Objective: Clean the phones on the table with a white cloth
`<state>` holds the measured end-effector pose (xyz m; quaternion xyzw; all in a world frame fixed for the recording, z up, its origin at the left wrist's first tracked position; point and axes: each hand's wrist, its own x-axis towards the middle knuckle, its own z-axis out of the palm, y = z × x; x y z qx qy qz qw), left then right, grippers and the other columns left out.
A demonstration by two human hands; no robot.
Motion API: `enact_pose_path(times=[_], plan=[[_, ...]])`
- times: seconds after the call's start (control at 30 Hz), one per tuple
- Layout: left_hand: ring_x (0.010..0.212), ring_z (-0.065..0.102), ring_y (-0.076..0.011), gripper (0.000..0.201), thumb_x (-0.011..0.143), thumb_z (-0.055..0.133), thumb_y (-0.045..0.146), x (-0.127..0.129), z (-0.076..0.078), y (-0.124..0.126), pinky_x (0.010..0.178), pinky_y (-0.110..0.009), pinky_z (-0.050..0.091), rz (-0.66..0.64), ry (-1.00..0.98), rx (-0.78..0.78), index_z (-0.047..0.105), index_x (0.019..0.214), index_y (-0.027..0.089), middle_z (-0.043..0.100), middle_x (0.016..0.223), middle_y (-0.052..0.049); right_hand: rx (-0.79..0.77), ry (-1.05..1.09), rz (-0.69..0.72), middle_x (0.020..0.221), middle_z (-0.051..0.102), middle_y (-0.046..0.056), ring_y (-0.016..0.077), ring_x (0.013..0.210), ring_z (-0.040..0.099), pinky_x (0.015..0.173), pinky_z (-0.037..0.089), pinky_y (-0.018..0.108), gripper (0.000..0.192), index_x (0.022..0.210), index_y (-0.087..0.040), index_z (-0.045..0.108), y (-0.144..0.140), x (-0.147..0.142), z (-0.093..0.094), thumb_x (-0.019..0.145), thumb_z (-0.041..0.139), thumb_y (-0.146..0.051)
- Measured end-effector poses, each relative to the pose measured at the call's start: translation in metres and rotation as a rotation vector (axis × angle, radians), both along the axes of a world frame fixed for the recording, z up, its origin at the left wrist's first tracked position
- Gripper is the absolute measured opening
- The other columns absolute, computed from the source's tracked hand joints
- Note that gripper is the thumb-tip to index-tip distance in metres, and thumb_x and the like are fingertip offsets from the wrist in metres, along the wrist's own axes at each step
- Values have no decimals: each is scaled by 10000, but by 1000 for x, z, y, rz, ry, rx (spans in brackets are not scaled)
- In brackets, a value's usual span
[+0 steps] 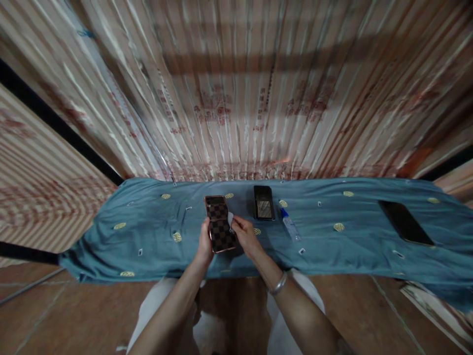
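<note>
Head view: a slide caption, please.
Left hand holding a checkered phone, right hand pinching a whitish piece at its edge, above a blue cloth.

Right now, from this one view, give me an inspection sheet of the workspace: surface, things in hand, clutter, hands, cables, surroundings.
Surface: blue cloth, wrinkled, with yellow and pale motifs.
Things in hand: checkered phone; pale scrap at its right edge, material unclear.
Clutter: black case beyond the right hand; blue-capped bottle lying beside it; dark slab, phone-like, far right.
Left hand: holds the phone by its left side.
Right hand: pinches the scrap; bracelet at the wrist.
Cables: nothing seen.
Surroundings: striped curtain behind, black bars at the sides, brown floor below.
</note>
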<state>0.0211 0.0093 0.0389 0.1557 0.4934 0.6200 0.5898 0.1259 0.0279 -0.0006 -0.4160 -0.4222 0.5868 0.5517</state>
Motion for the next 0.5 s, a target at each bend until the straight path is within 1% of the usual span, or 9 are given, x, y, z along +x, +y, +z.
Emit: enact_pose_path(times=[0.1,0.17,0.27,0.33,0.4,0.5], plan=[[683,675,-196,257,771,585,386,1,2,-1,677,-289,523,-18,-37,-25,661,730,144,706,676,-33,-26,26,14,746,704,-9,176,729,603,719,469,288,337,864,-191,742,-4,4,1,703,662,-477],[734,688,-206,271,806,529,362,4,4,-2,700,-297,532,-54,-87,-17,678,770,139,727,740,-53,-56,42,34,761,712,-6,180,737,612,714,473,286,370,866,-187,739,-7,6,1,704,656,-508],[822,699,-232,356,854,424,347,7,7,-4,743,-328,546,-107,-167,-2,696,848,118,740,808,-89,-106,31,57,776,717,-7,184,753,623,701,480,278,434,878,-183,732,-12,8,0,697,644,-568],[863,700,-246,364,855,412,336,8,7,-5,770,-350,551,-121,-206,-14,695,886,109,742,828,-102,-127,17,67,773,715,-11,181,755,623,690,485,271,450,864,-187,725,-14,10,-1,685,647,-592],[891,699,-257,348,844,429,320,7,7,-7,794,-369,551,-124,-233,-31,688,921,100,743,856,-115,-155,27,83,745,703,-12,172,721,612,661,487,266,455,819,-188,715,-16,12,-2,664,661,-613],[932,693,-275,377,834,433,308,4,7,-7,821,-401,546,-161,-284,-28,670,1013,76,736,932,-149,-223,82,141,681,665,-10,148,617,572,567,470,252,467,748,-184,685,-22,13,-3,635,682,-637]])
